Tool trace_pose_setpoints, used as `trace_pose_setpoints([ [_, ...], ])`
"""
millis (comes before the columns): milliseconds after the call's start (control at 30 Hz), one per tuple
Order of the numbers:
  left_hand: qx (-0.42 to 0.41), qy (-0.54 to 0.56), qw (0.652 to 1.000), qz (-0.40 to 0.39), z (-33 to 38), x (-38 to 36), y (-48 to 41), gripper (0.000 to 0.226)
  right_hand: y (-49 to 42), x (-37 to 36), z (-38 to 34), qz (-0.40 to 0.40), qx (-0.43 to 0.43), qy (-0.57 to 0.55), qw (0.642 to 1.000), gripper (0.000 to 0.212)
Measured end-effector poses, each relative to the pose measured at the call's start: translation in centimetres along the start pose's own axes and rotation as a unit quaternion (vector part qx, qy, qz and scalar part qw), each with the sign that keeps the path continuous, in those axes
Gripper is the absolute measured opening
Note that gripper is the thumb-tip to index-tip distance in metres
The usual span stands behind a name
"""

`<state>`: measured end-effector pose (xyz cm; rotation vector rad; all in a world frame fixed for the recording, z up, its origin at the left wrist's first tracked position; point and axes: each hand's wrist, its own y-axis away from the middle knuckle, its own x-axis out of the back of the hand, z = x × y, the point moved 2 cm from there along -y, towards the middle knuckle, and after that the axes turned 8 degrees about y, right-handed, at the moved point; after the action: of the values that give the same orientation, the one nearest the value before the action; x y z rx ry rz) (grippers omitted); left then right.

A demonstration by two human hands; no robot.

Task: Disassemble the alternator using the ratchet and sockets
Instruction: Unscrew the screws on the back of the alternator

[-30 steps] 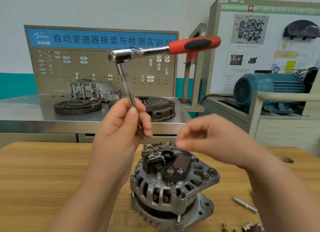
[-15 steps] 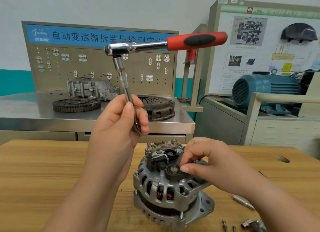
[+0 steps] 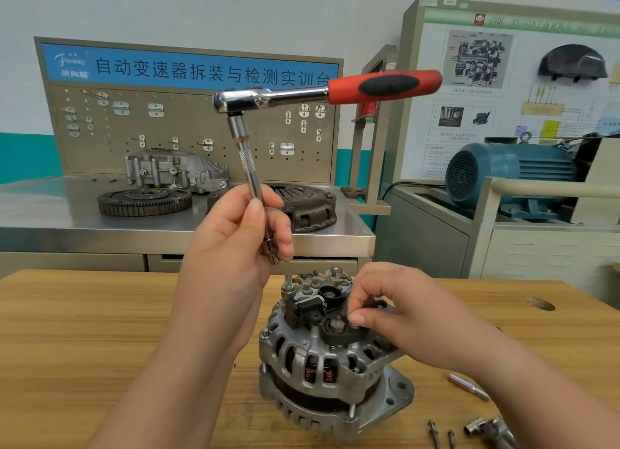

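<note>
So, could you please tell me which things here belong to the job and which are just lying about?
Job: grey metal alternator; red-handled chrome ratchet, held by left hand; right hand pinching alternator's top; silver sockets.
Idle: toothed flywheel ring; dark clutch cover; silver gearbox housing; blue motor.

Glossy chrome along the ratchet (image 3: pixel 302 94), matt red-and-black rubbery grip; dull, rough cast grey metal on the alternator (image 3: pixel 302 348); smooth, grained wood across the table (image 3: pixel 84 331).

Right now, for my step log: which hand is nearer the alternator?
Right. The right hand pinches at the top of the alternator; the left hand grips the ratchet extension above it, apart.
</note>
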<state>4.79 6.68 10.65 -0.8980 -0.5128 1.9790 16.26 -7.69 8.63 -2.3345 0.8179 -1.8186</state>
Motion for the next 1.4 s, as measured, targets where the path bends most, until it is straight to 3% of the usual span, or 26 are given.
trace_pose_setpoints([
  [400, -0.002, -0.002, 1.000, -0.004, -0.1, -0.2, 0.1, 0.034, 0.1, 0.2, 0.5, 0.007, 0.047, 0.000, 0.999, 0.017],
  [600, -0.001, -0.008, 1.000, -0.007, -0.1, -0.2, 0.2, 0.035, -0.2, 1.2, 0.4, 0.049, 0.042, -0.022, 0.998, 0.019],
  [700, 0.001, -0.005, 1.000, -0.011, -0.2, -0.3, 0.3, 0.036, 0.0, 2.2, 0.9, 0.061, 0.002, -0.032, 0.998, 0.019],
  [867, 0.003, 0.000, 1.000, -0.020, -0.2, -0.6, 0.5, 0.035, 2.5, 3.6, 3.8, 0.016, -0.121, -0.029, 0.992, 0.016],
  [1033, 0.008, 0.013, 1.000, -0.027, -0.3, -1.1, 0.8, 0.035, 6.2, 0.4, 7.6, -0.139, -0.262, 0.038, 0.954, 0.018],
  [1133, 0.014, 0.020, 0.999, -0.031, -0.4, -1.3, 1.0, 0.036, 7.3, -2.3, 8.4, -0.194, -0.299, 0.061, 0.932, 0.015],
  [1333, 0.033, 0.023, 0.999, -0.021, -0.5, -1.3, 1.2, 0.034, 7.6, -4.5, 8.8, -0.224, -0.353, 0.076, 0.905, 0.004],
  [1400, 0.034, 0.023, 0.999, -0.017, -0.4, -1.3, 1.2, 0.034, 7.6, -5.0, 8.9, -0.226, -0.358, 0.079, 0.902, 0.012],
])
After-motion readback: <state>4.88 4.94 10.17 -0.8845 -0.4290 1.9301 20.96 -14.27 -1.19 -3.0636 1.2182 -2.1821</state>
